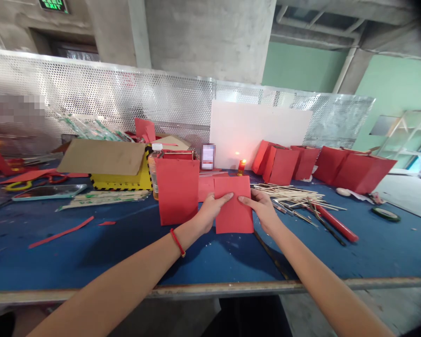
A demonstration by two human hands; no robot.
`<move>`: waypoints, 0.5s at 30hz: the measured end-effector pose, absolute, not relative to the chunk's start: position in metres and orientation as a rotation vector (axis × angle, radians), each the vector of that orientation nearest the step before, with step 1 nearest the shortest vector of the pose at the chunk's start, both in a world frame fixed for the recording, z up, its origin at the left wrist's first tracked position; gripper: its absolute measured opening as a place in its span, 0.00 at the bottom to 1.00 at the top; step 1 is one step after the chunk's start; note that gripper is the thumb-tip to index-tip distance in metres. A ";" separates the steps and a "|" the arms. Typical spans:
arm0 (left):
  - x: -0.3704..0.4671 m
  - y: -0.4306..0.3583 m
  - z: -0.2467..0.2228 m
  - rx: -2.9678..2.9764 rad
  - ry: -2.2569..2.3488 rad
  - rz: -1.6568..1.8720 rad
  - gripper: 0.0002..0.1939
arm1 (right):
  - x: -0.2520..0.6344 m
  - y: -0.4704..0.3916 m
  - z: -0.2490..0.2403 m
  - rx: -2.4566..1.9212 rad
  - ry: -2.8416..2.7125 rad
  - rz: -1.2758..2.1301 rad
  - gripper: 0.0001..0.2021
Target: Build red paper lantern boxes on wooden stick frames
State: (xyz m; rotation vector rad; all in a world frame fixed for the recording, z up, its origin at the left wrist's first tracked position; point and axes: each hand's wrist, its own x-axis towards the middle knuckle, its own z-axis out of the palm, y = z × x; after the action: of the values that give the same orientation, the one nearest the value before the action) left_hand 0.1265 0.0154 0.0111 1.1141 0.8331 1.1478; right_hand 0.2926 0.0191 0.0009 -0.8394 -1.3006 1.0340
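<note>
Both my hands hold a red folded paper piece [233, 213] upright above the table's near part. My left hand [212, 209] grips its left side, thumb across the front. On its right side, my right hand [261, 206] does the same; the fingers of both hands are mostly hidden behind the paper. Just left of my left hand stands a red paper box [178, 194], upright on the table. Another red paper sheet [206, 187] lies behind the held piece, partly covered by it.
A lit red candle [242, 166] burns at the back beside a phone [208, 156]. Thin wooden sticks [301, 194] and a red rod [337, 223] lie right. Several red paper boxes [282, 164] stand behind. Left are a yellow carton [121, 181], a bottle [156, 164] and scissors [19, 186].
</note>
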 end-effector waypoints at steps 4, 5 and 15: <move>0.127 0.017 0.009 1.104 0.826 1.154 0.15 | 0.294 0.020 0.000 -0.843 -1.314 1.023 0.20; 0.127 0.017 0.009 1.102 0.825 1.155 0.15 | 0.294 0.020 0.000 -0.844 -1.318 1.022 0.20; 0.129 0.015 0.011 1.067 0.882 1.180 0.16 | 0.291 0.019 -0.002 -0.893 -1.353 0.867 0.21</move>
State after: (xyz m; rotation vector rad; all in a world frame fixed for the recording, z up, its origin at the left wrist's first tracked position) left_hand 0.1285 0.0153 0.0105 1.0666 0.8824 1.1802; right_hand 0.2906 0.0195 -0.0017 -0.8932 -1.3534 0.8668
